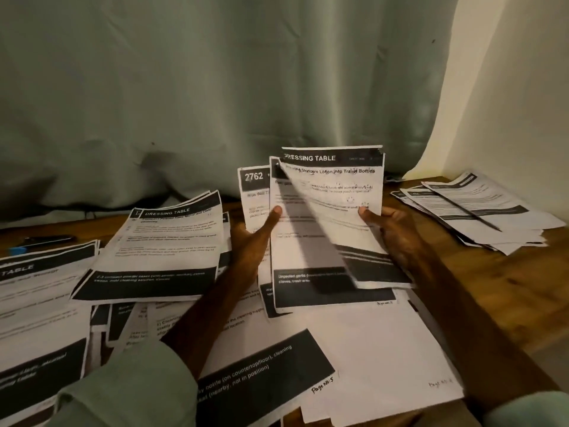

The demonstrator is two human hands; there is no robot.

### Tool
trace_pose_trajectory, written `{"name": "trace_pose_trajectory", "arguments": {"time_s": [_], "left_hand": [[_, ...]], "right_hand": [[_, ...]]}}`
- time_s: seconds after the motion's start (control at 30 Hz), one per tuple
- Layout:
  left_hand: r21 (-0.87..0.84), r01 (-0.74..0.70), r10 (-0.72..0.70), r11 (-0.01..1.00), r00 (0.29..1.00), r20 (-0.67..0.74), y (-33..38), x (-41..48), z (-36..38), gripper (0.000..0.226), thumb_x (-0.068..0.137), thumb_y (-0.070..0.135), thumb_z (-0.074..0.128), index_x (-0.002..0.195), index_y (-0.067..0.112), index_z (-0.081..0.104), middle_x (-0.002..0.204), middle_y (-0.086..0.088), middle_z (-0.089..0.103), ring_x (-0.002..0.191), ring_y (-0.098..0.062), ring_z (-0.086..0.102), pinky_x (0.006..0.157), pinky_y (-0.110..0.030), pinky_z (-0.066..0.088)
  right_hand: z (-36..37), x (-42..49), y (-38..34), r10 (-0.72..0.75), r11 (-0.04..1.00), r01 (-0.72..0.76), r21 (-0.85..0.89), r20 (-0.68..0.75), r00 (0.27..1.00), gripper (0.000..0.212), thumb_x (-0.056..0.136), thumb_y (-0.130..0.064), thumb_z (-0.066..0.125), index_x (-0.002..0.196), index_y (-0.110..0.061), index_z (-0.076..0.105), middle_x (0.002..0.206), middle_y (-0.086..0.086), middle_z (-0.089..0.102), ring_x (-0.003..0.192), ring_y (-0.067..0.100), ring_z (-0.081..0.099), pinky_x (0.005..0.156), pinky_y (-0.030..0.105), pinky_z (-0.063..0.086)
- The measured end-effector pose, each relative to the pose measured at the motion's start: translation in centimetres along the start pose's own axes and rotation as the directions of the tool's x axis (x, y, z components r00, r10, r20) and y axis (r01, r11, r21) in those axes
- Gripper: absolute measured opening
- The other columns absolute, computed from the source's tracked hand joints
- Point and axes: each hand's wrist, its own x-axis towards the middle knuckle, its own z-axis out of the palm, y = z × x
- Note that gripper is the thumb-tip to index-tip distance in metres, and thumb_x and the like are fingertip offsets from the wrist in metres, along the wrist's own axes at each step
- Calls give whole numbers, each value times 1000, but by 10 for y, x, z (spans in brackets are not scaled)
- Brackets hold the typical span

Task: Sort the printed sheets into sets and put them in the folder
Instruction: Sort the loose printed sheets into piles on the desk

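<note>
Above a wooden table (pixel 505 282) crowded with paper stacks (pixel 160 248), several printed sheets (pixel 326 217) are gripped upright by their side edges in the left hand (pixel 252 241) and right hand (pixel 391 229), bare wood being left only at the right edge.

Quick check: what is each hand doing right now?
Left hand: closed on the left edge of the fanned printed sheets.
Right hand: closed on the front DRESSING TABLE sheet.
</note>
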Motion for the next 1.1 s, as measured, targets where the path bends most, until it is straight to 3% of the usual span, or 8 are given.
{"name": "trace_pose_trajectory", "arguments": {"time_s": [0.2,0.37,0.5,0.63,0.7,0.9,1.0,1.1], "left_hand": [[45,19,-19,999,1000,14,-4,11,-5,22,98,42,62,107,22,66,97,1,78,71,-13,76,58,-26,61],[65,16,-16,998,1000,0,-4,18,-13,17,95,44,66,101,27,67,89,6,78,76,-17,77,70,-38,64],[31,10,-10,999,1000,18,-5,21,-15,11,95,39,68,98,28,67,83,12,77,73,-10,76,65,-31,62],[41,-1,0,999,1000,28,-8,23,-15,12,95,40,67,97,28,66,87,10,78,75,-12,76,68,-33,63],[58,5,-6,998,1000,27,-9,26,-15,15,98,42,63,98,27,65,93,5,77,73,-13,76,68,-33,63],[43,20,-21,999,999,34,-8,27,-8,20,106,37,49,104,21,62,83,5,72,58,-9,71,51,-22,56],[46,55,-57,997,997,46,-5,24,-6,23,106,39,47,100,23,62,92,-3,73,70,-17,72,63,-31,60],[-31,103,-100,994,991,89,-4,22,-5,34,102,48,51,110,19,67,110,-11,75,91,-32,74,91,-52,59]], "right_hand": [[-21,-1,-3,45,962,-25,272,-66,997,38,90,-17,76,126,-12,67,120,17,73,104,43,71,90,61,55],[-30,-6,-7,38,833,76,548,-193,980,37,96,-10,67,132,-10,59,120,18,72,105,40,72,84,59,58],[-34,-6,-7,72,883,90,462,-321,944,39,94,-20,73,130,-9,63,109,16,76,98,36,75,73,49,63],[-26,-8,-8,35,898,74,434,-237,971,38,99,-20,66,135,-11,59,111,16,76,91,30,77,71,47,64],[-22,-4,-6,-11,900,77,429,-154,988,38,101,-15,61,139,-12,57,122,16,72,103,33,74,77,50,63],[-9,8,-2,31,889,28,458,-120,992,41,98,-13,63,139,-14,58,129,14,69,113,34,70,81,53,61],[-11,4,-2,124,867,-85,490,-47,991,35,102,-25,59,137,-17,59,126,11,71,111,32,71,81,58,60],[-11,6,2,43,937,-5,348,-100,994,34,103,-24,58,136,-15,59,119,8,74,104,31,73,76,51,63]]}}
